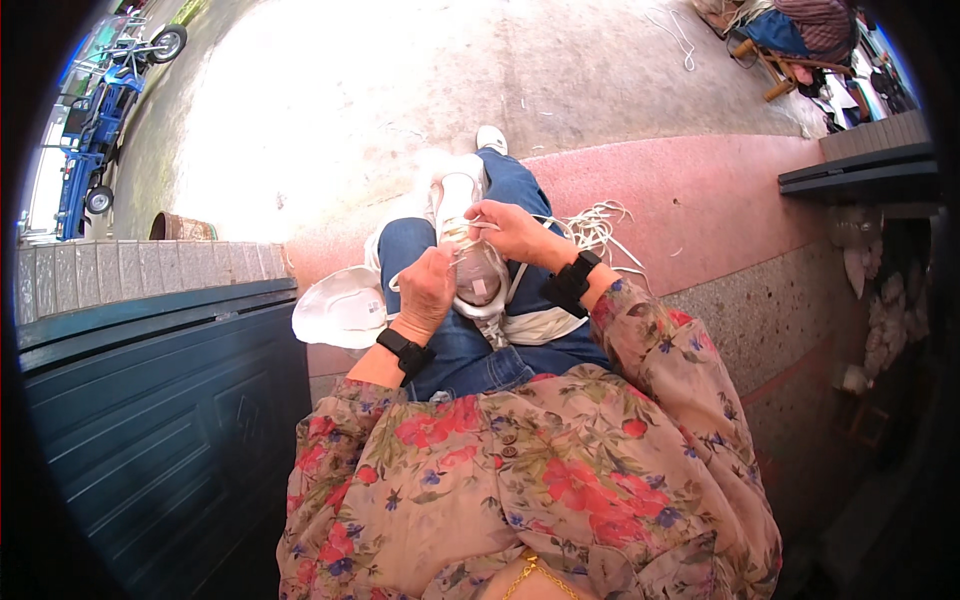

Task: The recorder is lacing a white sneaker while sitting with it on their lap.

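A white shoe [478,285] lies on my lap between my thighs, its opening toward me and its toe pointing away. My left hand [427,287] is closed at the shoe's left side, fingers curled near the lacing; whatever it grips is hidden. Across from it, my right hand [512,236] pinches a pale shoelace [466,226] over the front of the shoe. A loose heap of white laces [600,226] spreads beside my right knee. To the left of my lap rests another white, shoe-like piece [342,308], only partly clear to me.
Dark blue door panels [170,430] stand at my left, and another dark panel edge [850,178] is at the right. A blue three-wheeled cart [95,130] is parked far left. At the far right a person sits on a wooden chair [775,75]. A brown pot [182,227] stands beyond the left wall.
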A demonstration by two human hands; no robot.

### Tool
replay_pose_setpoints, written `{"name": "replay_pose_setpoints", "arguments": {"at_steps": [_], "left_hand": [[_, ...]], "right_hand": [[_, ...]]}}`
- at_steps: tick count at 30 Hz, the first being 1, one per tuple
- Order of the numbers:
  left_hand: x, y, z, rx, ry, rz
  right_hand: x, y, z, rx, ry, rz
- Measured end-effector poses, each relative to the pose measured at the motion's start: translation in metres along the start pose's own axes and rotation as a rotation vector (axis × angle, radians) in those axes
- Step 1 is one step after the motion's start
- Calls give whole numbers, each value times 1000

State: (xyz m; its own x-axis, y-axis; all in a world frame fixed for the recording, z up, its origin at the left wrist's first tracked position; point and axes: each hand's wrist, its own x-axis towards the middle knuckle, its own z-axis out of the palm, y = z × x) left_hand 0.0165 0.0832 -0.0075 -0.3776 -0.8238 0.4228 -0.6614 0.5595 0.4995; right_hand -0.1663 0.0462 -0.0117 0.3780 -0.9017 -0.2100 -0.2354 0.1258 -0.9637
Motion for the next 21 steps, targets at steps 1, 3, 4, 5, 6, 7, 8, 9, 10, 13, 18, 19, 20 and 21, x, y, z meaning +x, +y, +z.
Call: {"name": "replay_pose_setpoints", "arguments": {"at_steps": [1,3,4,5,6,7,8,9,10,13,18,19,20,21], "left_hand": [[1,1,0,1,-1,0],[3,2,-1,-27,7,34],[4,3,0,-27,6,33],[4,3,1,-31,-3,42],[5,3,1,-35,-13,51],[6,3,1,-33,-13,49],[7,4,1,-41,-6,50],[9,5,2,-49,1,50],[10,5,2,-48,1,50],[13,5,3,-72,-11,60],[12,3,2,-48,-23,89],[13,4,2,-48,-25,91],[14,4,1,-33,-33,100],[15,5,0,-18,-41,110]], "right_hand": [[3,4,0,1,0,0],[8,12,0,-96,-47,-68],[11,14,-1,-95,-46,-68],[13,16,-1,-128,-89,-121],[14,18,-2,-160,-132,-175],[15,16,-3,-159,-135,-175],[16,14,-4,-150,-179,-151],[16,13,-5,-141,-224,-127],[16,10,-7,-140,-225,-127],[16,4,-12,-43,-269,-11],[22,-3,-15,-84,-336,85],[24,1,-15,-82,-334,85],[28,7,-16,-150,-354,-13],[30,12,-16,-220,-373,-112]]}}
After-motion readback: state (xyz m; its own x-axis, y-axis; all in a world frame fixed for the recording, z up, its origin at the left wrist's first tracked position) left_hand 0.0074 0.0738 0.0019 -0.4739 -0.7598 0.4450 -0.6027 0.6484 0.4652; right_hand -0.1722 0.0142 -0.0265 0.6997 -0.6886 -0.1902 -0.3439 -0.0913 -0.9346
